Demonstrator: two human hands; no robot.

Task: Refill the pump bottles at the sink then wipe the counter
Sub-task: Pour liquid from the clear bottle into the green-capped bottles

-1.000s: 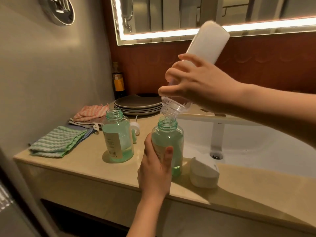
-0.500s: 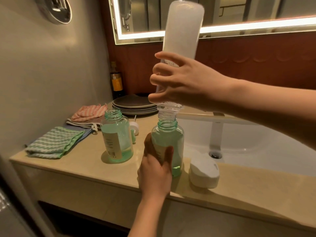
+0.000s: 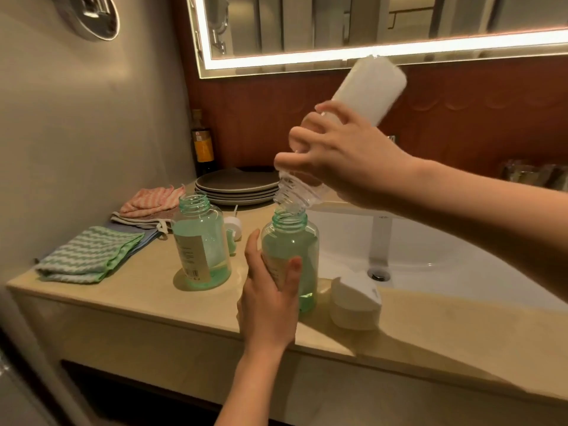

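Two uncapped green pump bottles stand on the beige counter. My left hand grips the right green bottle near the counter's front edge. My right hand holds a white refill bottle upside down and tilted, its clear threaded mouth at the green bottle's opening. The left green bottle stands alone, partly filled. A white pump head lies behind it.
Folded green cloth and pink cloth lie at the left. Stacked dark plates and a dark bottle sit at the back. A white cap rests beside the white sink basin.
The refill bottle went from tilted to nearly vertical, and has now tilted back to the right over the green bottle. My left hand has kept its grip.
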